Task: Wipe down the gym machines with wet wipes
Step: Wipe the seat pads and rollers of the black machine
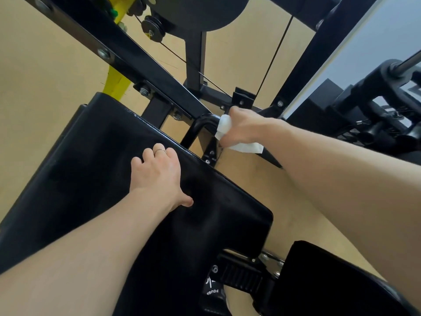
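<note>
**Wipe applied to machine handle; left hand resting on pad**

Nearest the camera, a second black cushion [337, 281] occupies the lower right corner, with a ribbed black bracket [243, 273] and steel bolts just beside it. The floor [284, 201] beneath is a smooth tan surface, matte and uniform.

The large black pad [91, 160] runs diagonally across the centre. Its cover is glossy vinyl with rounded corners and a stitched edge. The left hand [159, 176] rests on this pad near its far edge, fingers bent over that edge, thumb spread on the top surface. A thin ring [160, 151] sits on one finger.

Beyond the pad edge, the right hand [243, 127] grips a curved black tubular handle [200, 124] through a white wet wipe [224, 125]. The wipe is crumpled around the tube, thin and soft, with a loose flap hanging below the hand.

Farther off, a square-section black steel frame beam [145, 65] crosses diagonally, fastened with hex bolts. A yellow post [117, 80] stands behind it. A black pulley [153, 27] and thin cables [275, 53] lie past the beam. At far right, a black mechanism carries a chrome rod [410, 62], beside a pale grey wall panel [355, 58].
</note>
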Demonstrator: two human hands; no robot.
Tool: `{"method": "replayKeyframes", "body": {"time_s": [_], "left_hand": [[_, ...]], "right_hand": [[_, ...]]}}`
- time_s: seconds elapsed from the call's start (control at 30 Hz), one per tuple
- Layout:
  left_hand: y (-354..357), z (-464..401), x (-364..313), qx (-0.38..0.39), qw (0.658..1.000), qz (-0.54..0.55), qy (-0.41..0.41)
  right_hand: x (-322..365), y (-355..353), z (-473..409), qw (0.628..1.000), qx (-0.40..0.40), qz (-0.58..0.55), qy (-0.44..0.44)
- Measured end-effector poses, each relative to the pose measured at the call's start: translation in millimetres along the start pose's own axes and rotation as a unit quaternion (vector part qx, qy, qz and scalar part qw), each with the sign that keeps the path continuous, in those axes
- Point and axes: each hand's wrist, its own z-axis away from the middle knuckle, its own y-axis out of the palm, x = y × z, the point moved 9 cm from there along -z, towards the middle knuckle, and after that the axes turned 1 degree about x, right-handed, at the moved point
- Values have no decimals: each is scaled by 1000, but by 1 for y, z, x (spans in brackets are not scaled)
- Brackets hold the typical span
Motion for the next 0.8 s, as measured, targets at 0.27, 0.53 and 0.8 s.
{"method": "replayKeyframes", "body": {"time_s": [0.27,0.53,0.8], "left_hand": [[-1,-1,1,-10,1000,3,-2],[0,0,2,-18,1000,3,3],[0,0,1,-17,1000,3,4]], "right_hand": [[-6,8,-6,987,-148,-56,-20],[-41,19,26,955,-286,80,-10],[-99,32,38,973,-225,46,29]]}}
